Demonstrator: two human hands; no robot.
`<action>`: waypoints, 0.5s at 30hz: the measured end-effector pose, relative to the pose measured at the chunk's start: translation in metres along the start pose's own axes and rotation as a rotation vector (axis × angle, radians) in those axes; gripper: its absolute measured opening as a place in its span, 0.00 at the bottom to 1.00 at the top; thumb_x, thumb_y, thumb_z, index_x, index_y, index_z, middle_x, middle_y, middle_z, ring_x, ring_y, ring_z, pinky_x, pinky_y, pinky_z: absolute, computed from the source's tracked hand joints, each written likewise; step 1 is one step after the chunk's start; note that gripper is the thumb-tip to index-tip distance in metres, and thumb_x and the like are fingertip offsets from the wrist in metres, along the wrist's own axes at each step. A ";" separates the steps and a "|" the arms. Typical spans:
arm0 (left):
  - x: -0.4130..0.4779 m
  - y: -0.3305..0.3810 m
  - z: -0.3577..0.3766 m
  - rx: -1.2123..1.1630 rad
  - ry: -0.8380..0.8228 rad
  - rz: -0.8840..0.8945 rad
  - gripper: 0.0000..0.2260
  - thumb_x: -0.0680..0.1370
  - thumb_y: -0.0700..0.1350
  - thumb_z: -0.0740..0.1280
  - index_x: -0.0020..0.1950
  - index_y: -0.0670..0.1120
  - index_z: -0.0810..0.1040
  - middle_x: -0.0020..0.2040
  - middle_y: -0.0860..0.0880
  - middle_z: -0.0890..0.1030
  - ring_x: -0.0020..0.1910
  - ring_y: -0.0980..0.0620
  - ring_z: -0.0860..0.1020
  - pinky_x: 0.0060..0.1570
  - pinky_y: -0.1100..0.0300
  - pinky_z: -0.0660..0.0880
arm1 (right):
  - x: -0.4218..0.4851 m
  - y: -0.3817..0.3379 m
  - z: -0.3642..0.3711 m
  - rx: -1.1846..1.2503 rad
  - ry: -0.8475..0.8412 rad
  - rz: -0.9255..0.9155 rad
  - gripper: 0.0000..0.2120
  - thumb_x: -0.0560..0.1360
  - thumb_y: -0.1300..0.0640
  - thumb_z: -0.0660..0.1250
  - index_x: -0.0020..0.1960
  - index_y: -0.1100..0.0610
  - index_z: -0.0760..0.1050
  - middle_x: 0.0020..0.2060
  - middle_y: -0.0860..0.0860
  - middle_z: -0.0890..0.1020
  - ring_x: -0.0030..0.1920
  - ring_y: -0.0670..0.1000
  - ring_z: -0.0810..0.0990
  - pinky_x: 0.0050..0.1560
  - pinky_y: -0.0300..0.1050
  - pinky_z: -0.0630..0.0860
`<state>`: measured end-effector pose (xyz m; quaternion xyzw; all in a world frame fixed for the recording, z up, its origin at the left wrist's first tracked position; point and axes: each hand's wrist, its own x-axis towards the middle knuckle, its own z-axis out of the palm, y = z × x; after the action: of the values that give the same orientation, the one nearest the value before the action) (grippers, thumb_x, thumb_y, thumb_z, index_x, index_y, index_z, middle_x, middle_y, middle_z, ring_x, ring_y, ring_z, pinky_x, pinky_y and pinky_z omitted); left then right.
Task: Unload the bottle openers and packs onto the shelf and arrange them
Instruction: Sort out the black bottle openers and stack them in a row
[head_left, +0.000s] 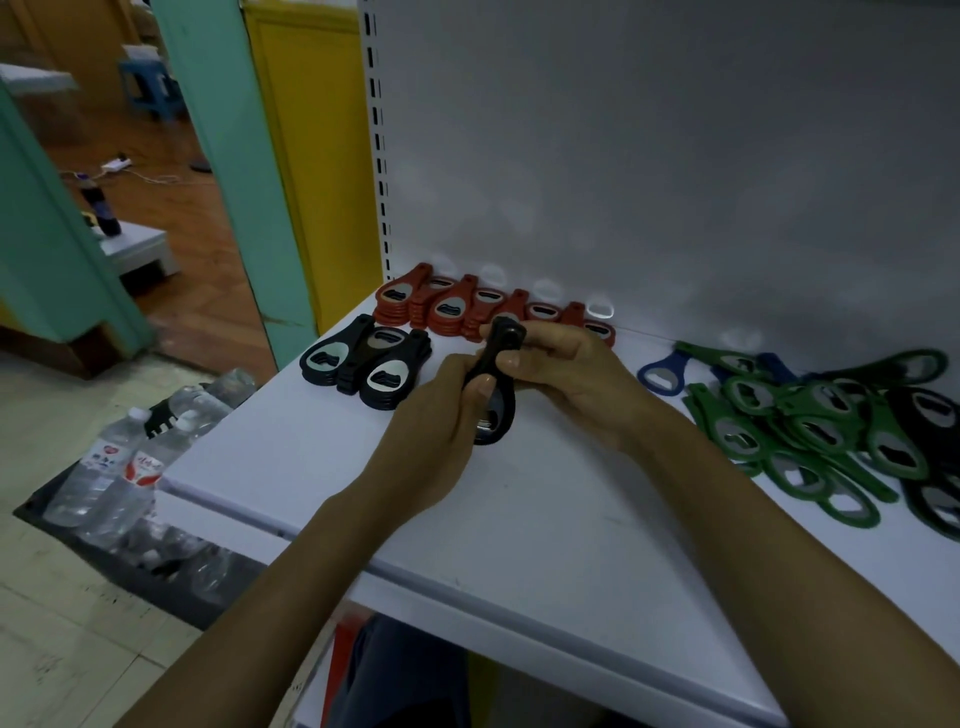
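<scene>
Lower left, floor: clear plastic water bottles (130, 467). Centre, white metal shelf (519, 530): stacked black plastic bottle openers (363, 364) lie in front of rowed red plastic bottle openers (452, 306); left hand (441, 421) and right hand (571, 374) both grip a black opener bundle (500, 402) mid-frame. Right: heaped green plastic bottle openers (810, 431).

Bare forearms (291, 561), apparently short fingernails (487, 385).
</scene>
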<state>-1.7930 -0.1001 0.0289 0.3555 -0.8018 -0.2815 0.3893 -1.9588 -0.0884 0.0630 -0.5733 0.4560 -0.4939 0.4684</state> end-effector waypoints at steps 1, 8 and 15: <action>0.000 0.000 0.000 -0.022 -0.007 -0.007 0.07 0.82 0.48 0.54 0.52 0.48 0.69 0.39 0.55 0.75 0.41 0.52 0.77 0.42 0.57 0.75 | 0.000 -0.001 -0.001 -0.029 0.013 -0.005 0.15 0.66 0.52 0.74 0.51 0.54 0.81 0.50 0.56 0.84 0.54 0.57 0.81 0.61 0.57 0.76; 0.010 0.003 -0.017 -0.008 -0.002 0.019 0.19 0.77 0.59 0.55 0.57 0.47 0.68 0.39 0.58 0.77 0.42 0.55 0.80 0.40 0.61 0.76 | -0.001 -0.007 0.008 -0.092 0.151 -0.190 0.05 0.71 0.62 0.72 0.45 0.53 0.81 0.33 0.43 0.81 0.36 0.41 0.79 0.40 0.31 0.74; -0.004 -0.034 -0.066 0.575 0.015 0.245 0.16 0.76 0.55 0.64 0.54 0.45 0.80 0.51 0.48 0.81 0.50 0.49 0.77 0.48 0.57 0.73 | -0.002 0.015 0.022 -0.751 0.306 -0.572 0.14 0.69 0.60 0.75 0.54 0.59 0.82 0.42 0.51 0.83 0.42 0.51 0.80 0.44 0.42 0.77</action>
<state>-1.7243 -0.1284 0.0377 0.3539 -0.8824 0.0084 0.3099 -1.9376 -0.0870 0.0467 -0.7255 0.4906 -0.4826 0.0029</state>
